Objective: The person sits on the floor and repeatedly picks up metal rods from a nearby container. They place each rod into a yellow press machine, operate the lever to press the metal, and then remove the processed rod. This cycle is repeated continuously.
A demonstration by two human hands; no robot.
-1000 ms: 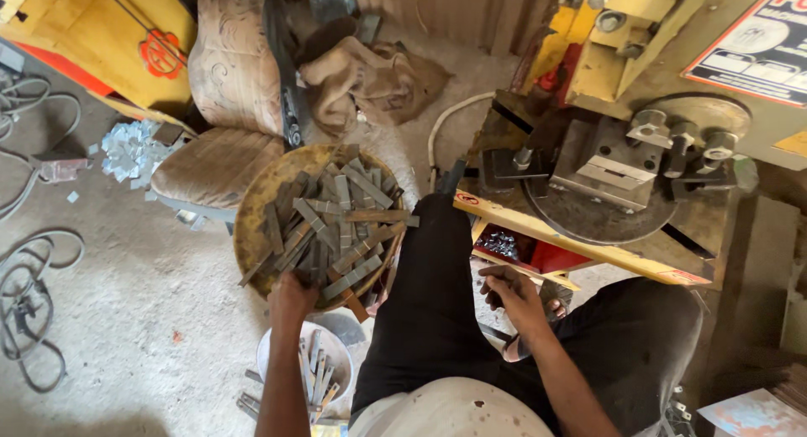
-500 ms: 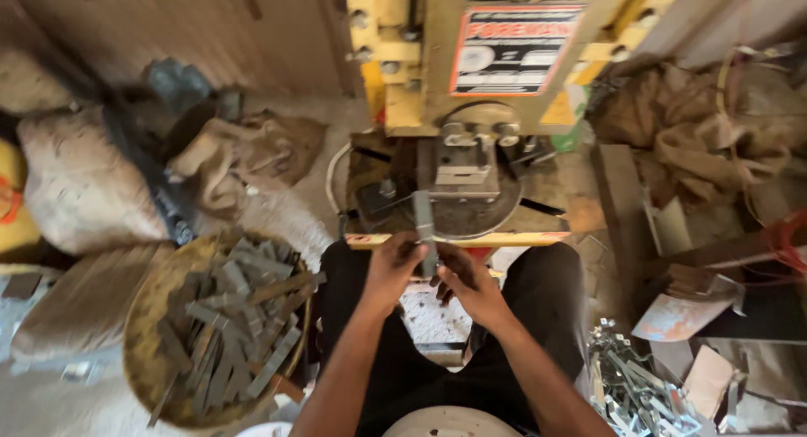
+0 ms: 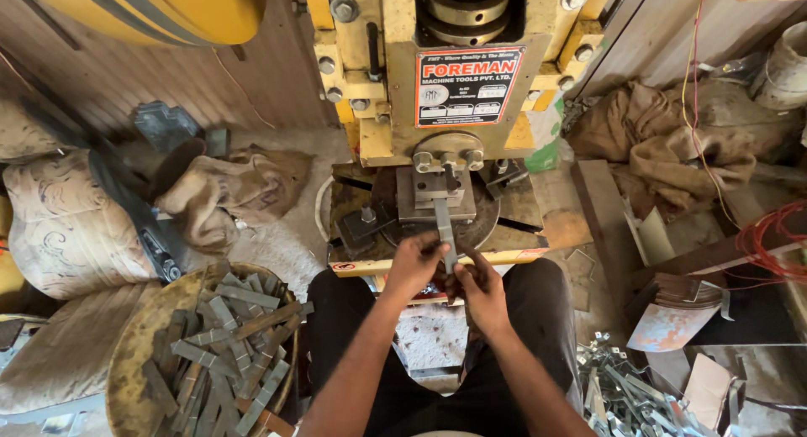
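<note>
Just below the middle of the frame, the narrow flat grey metal strip [image 3: 445,229] stands almost straight up and down in the picture, its long axis running from the person's fingers away toward the yellow press machine [image 3: 437,84] that fills the upper centre. Its far end points up the frame and lies on the dark steel die block [image 3: 435,193] under the ram, while its near end sits between the two hands at the front edge of the round machine bed [image 3: 496,223]. The left hand [image 3: 414,265] is curled closed, thumb and fingers pinching the strip's near end from the left side; the right hand [image 3: 481,292] sits a little lower in the frame, fingers bent inward and touching the same end from below and the right, though I cannot quite tell whether it grips the strip or only steadies it. The left hand is the nearer of the two to the die. So the strip leads forward and upward from both hands, square into the machine. At lower left, a round rusty metal pan [image 3: 134,361] holds a heap of similar grey strips, well apart from the hands; at lower right lies a pile of bent bright metal pieces [image 3: 630,395].
</note>
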